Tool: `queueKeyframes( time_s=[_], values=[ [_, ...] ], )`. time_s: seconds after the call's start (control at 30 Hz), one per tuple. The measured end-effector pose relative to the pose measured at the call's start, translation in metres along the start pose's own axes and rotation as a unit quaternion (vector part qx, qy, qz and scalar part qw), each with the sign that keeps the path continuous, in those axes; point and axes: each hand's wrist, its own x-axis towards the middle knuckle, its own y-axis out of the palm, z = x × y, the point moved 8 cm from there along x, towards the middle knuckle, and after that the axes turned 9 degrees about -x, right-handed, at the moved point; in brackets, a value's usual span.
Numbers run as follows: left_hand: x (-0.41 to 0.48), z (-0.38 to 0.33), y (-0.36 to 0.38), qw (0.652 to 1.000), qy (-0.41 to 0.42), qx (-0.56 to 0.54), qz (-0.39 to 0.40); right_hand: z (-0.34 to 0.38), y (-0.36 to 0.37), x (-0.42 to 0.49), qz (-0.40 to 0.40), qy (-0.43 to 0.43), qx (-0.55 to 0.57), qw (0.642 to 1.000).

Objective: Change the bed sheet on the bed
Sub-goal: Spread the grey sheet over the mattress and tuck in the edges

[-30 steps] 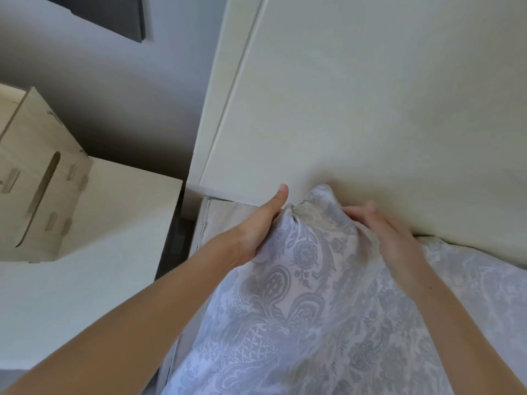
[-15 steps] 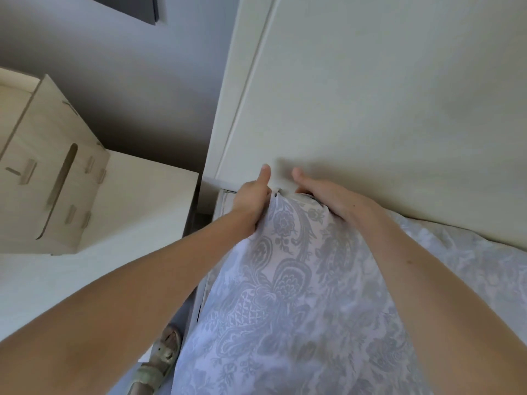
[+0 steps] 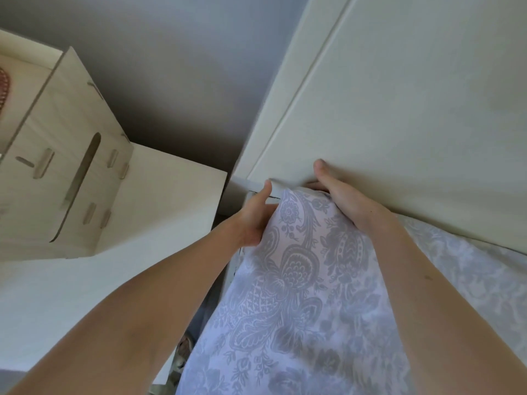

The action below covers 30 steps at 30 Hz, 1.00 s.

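At the bottom of the view, two bare forearms reach forward over the bed sheet point(image 3: 299, 303), a white cloth with a grey flower pattern that covers the bed and runs up to its far left corner. Left of the sheet, low on the floor, a part of a light shoe point(image 3: 182, 352) shows, but it is blurred. Further on, the left hand point(image 3: 252, 216) holds the left edge of the sheet at the corner; its thumb lies straight along the cloth and its fingers are curled under the fold. The right hand point(image 3: 346, 202) rests on top of the same corner, just beside the left hand, with the thumb up against the headboard point(image 3: 413, 109). Its other fingers go down behind the cloth, so I cannot tell if they grip it. To the left stands a pale bedside table point(image 3: 159, 206), and on it a wooden box point(image 3: 65, 172) with a slot handle. Behind them is a grey wall point(image 3: 176, 67).
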Motion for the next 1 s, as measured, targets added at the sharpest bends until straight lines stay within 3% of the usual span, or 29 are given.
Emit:
queueKeyframes(
  time_s=[0.07, 0.13, 0.17, 0.33, 0.5, 0.67, 0.83, 0.9, 1.0],
  values=[
    [0.01, -0.001, -0.003, 1.0, 0.0, 0.006, 0.003, 0.006, -0.017, -0.002, -0.171, -0.072, -0.039, 0.982],
    [0.018, 0.001, -0.007, 1.0, 0.0, -0.002, -0.001, 0.01, -0.033, -0.035, -0.38, -0.137, -0.085, 0.911],
    [0.021, 0.002, -0.009, 1.0, 0.001, -0.007, 0.002, 0.011, -0.029, -0.048, -0.417, -0.157, -0.088, 0.891],
    [0.028, 0.002, -0.026, 0.999, 0.015, -0.035, -0.004, 0.015, 0.016, -0.016, -0.293, -0.194, -0.136, 0.926],
    [0.035, 0.002, -0.04, 0.999, 0.029, -0.029, -0.006, 0.0, 0.023, 0.009, -0.311, -0.2, -0.048, 0.928],
    [0.04, 0.0, -0.055, 0.996, 0.057, -0.03, -0.064, -0.009, 0.03, 0.017, -0.323, -0.186, -0.02, 0.928],
    [0.041, -0.003, -0.079, 0.989, 0.085, -0.042, -0.116, -0.012, 0.033, 0.019, -0.279, -0.192, 0.021, 0.941],
    [0.042, -0.001, -0.085, 0.986, 0.091, -0.055, -0.128, -0.008, 0.03, 0.002, -0.323, -0.209, -0.04, 0.922],
    [0.041, 0.002, -0.089, 0.985, 0.087, -0.071, -0.127, 0.0, 0.034, -0.035, -0.456, -0.228, -0.178, 0.842]
  ],
)
